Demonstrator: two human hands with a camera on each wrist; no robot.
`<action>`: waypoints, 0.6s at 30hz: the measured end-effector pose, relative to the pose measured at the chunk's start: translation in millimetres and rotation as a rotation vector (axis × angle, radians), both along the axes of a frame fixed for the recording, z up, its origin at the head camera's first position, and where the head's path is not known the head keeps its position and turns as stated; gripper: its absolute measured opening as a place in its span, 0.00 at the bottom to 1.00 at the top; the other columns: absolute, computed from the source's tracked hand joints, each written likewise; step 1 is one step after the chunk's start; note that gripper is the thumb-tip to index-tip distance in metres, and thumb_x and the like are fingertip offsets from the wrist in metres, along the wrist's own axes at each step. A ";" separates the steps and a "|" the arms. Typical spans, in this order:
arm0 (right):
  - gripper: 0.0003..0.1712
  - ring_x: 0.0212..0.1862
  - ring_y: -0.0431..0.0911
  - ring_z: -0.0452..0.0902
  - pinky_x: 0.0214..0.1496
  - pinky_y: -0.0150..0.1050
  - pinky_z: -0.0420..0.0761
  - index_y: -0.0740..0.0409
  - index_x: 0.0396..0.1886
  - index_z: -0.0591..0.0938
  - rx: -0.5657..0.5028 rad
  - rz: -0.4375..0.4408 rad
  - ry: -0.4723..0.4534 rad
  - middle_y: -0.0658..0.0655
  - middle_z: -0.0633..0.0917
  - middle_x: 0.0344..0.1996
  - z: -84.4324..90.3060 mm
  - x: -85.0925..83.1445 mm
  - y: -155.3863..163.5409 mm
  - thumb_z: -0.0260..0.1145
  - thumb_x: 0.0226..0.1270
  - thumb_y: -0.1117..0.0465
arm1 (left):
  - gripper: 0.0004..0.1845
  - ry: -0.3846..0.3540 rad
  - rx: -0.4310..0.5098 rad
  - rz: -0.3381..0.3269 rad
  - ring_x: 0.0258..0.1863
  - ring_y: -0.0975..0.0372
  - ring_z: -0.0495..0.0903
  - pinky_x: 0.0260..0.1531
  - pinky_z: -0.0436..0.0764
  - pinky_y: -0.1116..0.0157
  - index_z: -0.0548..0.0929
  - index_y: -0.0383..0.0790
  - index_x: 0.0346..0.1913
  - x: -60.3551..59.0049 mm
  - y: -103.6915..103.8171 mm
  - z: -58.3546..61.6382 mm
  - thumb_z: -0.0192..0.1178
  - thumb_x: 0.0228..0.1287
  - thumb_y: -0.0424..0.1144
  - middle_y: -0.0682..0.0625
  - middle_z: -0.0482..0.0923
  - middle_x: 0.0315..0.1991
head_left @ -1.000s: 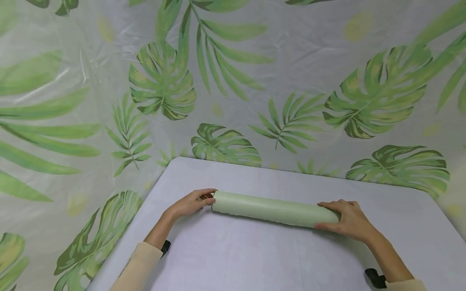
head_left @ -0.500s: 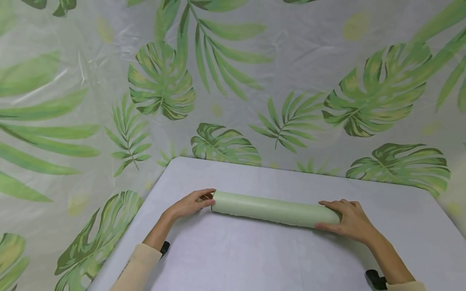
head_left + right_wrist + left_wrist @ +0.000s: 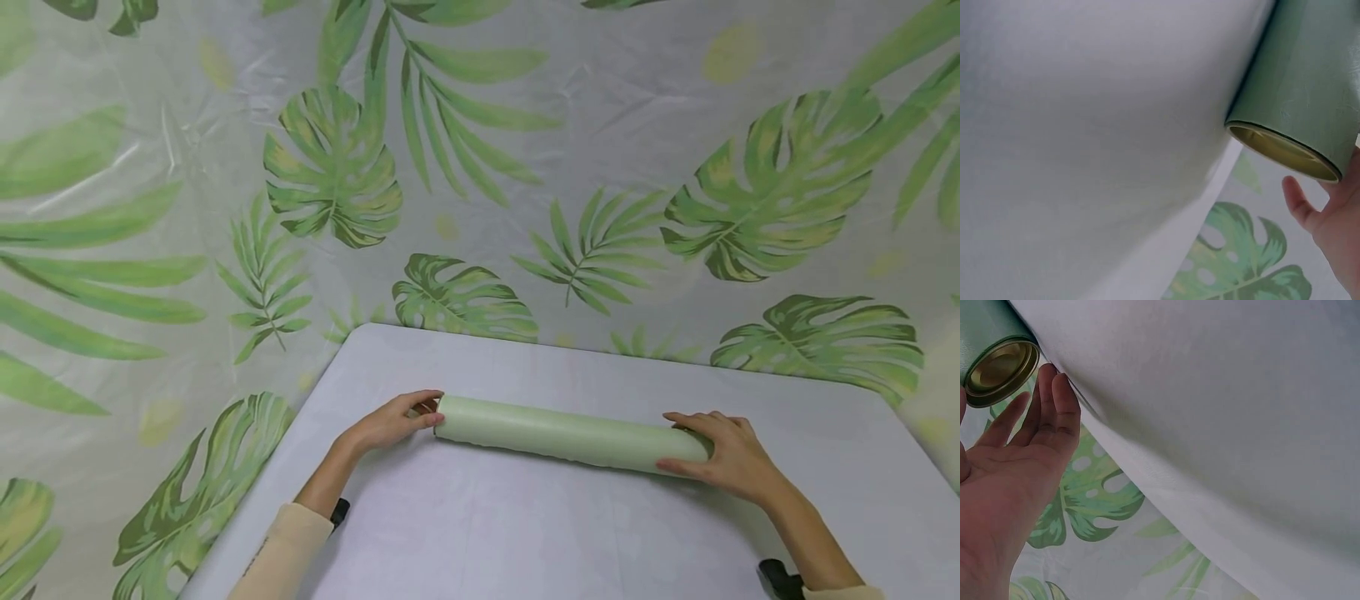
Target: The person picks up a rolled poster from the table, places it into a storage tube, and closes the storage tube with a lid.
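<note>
There is one table [image 3: 525, 533], white, and it is the landmark here. On the table lies one roll [image 3: 562, 433], pale green; each of the two wrist views shows one open end of it with a golden inside. Two hands are seen: one left hand [image 3: 390, 422] at the left end of the roll and one right hand [image 3: 731, 458] at its right end. Behind the table hangs one curtain [image 3: 525, 167] with a leaf print.
</note>
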State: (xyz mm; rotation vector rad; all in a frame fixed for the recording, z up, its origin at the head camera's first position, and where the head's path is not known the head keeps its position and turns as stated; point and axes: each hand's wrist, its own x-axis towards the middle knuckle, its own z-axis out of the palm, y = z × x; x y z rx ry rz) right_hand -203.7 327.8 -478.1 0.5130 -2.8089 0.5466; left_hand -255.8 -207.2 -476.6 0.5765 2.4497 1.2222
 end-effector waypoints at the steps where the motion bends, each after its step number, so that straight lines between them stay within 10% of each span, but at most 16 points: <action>1: 0.45 0.49 0.53 0.81 0.56 0.59 0.64 0.52 0.65 0.83 -0.006 -0.003 -0.005 0.53 0.90 0.47 -0.6 0.7 0.6 0.81 0.50 0.36 | 0.35 -0.003 0.001 0.002 0.65 0.49 0.75 0.65 0.73 0.45 0.65 0.36 0.79 0.3 -0.3 -0.7 0.57 0.79 0.52 0.40 0.75 0.66; 12: 0.36 0.65 0.72 0.66 0.57 0.75 0.55 0.58 0.78 0.68 -0.140 -0.058 -0.042 0.73 0.75 0.66 3.7 10.3 33.3 0.63 0.78 0.49 | 0.31 -0.012 0.011 0.056 0.70 0.47 0.74 0.68 0.72 0.45 0.63 0.39 0.80 7.2 -19.7 0.2 0.48 0.84 0.51 0.39 0.72 0.72; 18: 0.33 0.65 0.80 0.62 0.56 0.81 0.53 0.60 0.80 0.64 -0.115 -0.110 0.008 0.79 0.68 0.69 0.8 18.2 59.4 0.56 0.82 0.53 | 0.30 0.171 -0.094 0.197 0.79 0.40 0.59 0.74 0.59 0.36 0.65 0.37 0.79 17.8 -30.6 3.5 0.46 0.84 0.50 0.37 0.62 0.78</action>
